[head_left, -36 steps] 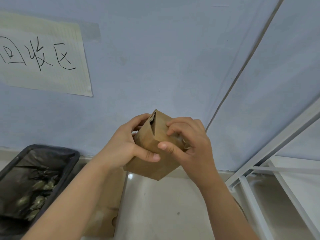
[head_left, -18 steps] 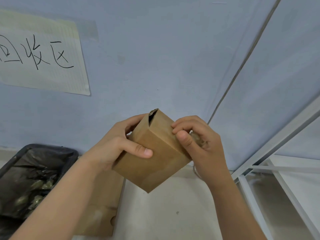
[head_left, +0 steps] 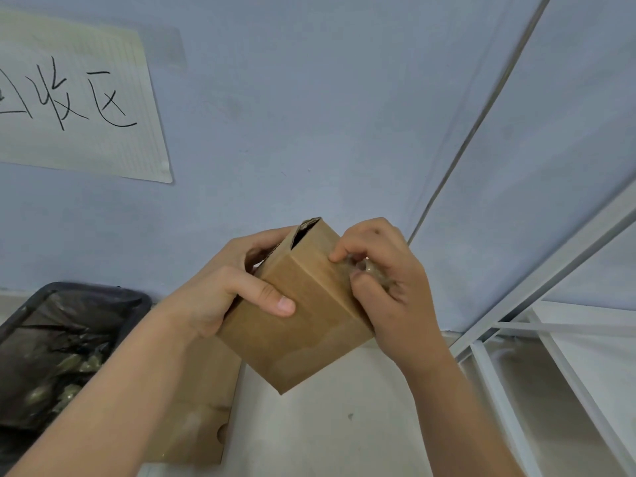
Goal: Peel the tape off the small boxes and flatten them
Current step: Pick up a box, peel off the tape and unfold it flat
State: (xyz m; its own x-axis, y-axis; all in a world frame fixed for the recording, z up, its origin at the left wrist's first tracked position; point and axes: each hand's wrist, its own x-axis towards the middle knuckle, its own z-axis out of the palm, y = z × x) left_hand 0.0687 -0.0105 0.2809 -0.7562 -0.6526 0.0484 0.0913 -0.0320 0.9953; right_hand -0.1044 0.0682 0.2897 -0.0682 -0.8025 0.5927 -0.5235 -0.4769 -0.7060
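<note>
Background: a pale blue wall [head_left: 309, 115] fills the upper frame above a light floor [head_left: 344, 435]. Upper left, a lined paper sign [head_left: 79, 108] with handwritten characters is taped to the wall. Lower left, a black-lined bin [head_left: 51, 339] stands on the floor and holds crumpled shiny material. Just right of the bin, flat cardboard [head_left: 199, 421] lies on the floor, partly hidden by the left forearm.

Centre frame: the small box [head_left: 303, 325] is held in the air, tilted, one corner pointing down; a gap shows at its top end. The left hand [head_left: 227, 290] grips the box's left side, thumb pressed across the near face, fingers curled behind. The right hand [head_left: 389, 284] is at the box's upper right edge, fingers curled, pinching a wad of clear tape [head_left: 364, 268] against that edge.

Right side: white metal frame bars [head_left: 550, 270] run diagonally to the floor.
</note>
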